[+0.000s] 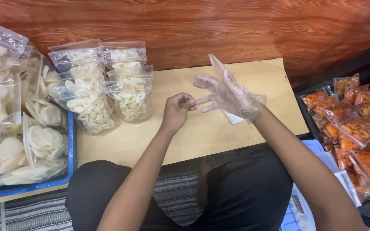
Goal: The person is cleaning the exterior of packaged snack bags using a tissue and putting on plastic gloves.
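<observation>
My right hand (225,94) wears a loose clear plastic glove, fingers spread, above a pale wooden board (185,137). My bare left hand (177,110) is closed, pinching the tip of one glove finger. Under the right hand lies an empty clear zip bag (232,118); a part of it sticks up behind the fingers. To the left on the board lie several clear zip bags of white shell-shaped crackers (129,96).
A blue tray (71,145) at left holds several bags of larger white crackers. A black crate (365,68) at right holds several bags of orange snacks. A reddish wood wall stands behind the board. My dark trousers and a striped mat show below.
</observation>
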